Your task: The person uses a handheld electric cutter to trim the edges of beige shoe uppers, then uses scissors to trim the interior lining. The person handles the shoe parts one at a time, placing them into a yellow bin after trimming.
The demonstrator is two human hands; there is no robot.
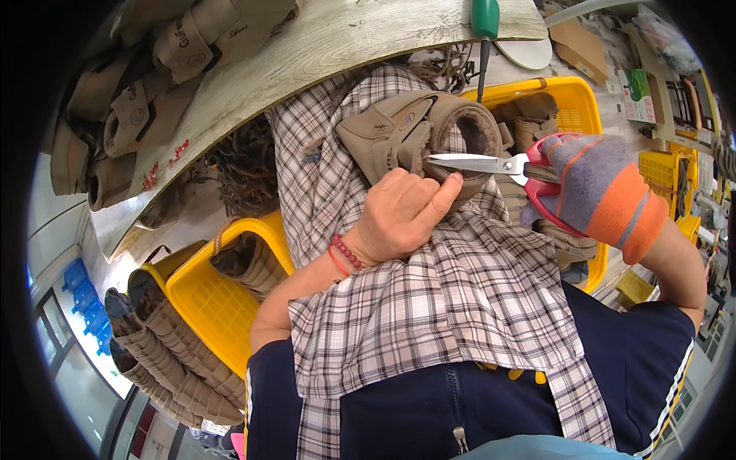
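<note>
A brown boot upper [381,132] with a fleece-lined opening and a strap rests on my lap over a checked apron. My bare left hand [406,212], with red beads at the wrist, grips its lower edge; the index finger points along the rim and the other fingers are curled. In my right hand [594,184], in a grey and orange glove, are scissors [491,163] with red handles. Their blades look nearly closed, and the tips lie at the rim of the opening, just above my left index finger. Whether they touch a thread cannot be made out.
A pale worktop [322,57] with a pile of brown boot uppers [142,107] stands ahead at left. A green-handled tool [484,19] lies at its edge. Yellow baskets [586,111] [218,303] with more uppers flank me. Stacked uppers [184,368] lean at far left.
</note>
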